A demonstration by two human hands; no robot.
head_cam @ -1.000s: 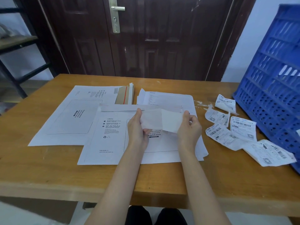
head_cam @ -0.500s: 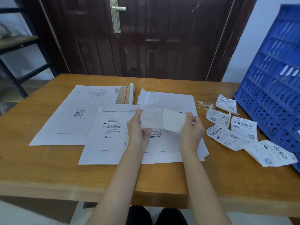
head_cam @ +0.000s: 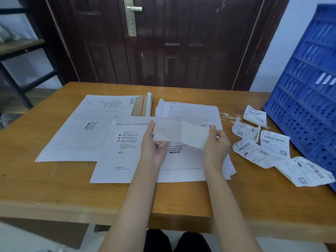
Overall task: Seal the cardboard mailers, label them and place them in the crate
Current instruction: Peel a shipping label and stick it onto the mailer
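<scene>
Wooden table [head_cam: 54,188], labelling stage.
We pinch the waybill label [head_cam: 180,133] with left hand [head_cam: 154,144] and right hand [head_cam: 216,144] (blank side up) above the mailer [head_cam: 127,160], likely for peeling.

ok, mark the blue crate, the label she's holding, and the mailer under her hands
blue crate [head_cam: 309,99]: head view, on its perforated side wall.
label [head_cam: 181,133]: head view, middle of the sheet, between both hands.
mailer [head_cam: 127,160]: head view, bare left part of its printed face.

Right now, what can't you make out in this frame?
Head view only:
- Printed face of the label held between the left hand and right hand: only its blank back shows.
- Waybill box on the front mailer: partly covered by hands and label.
- Crate interior: cut off by the right edge.
- Loose labels: text too small.
</scene>
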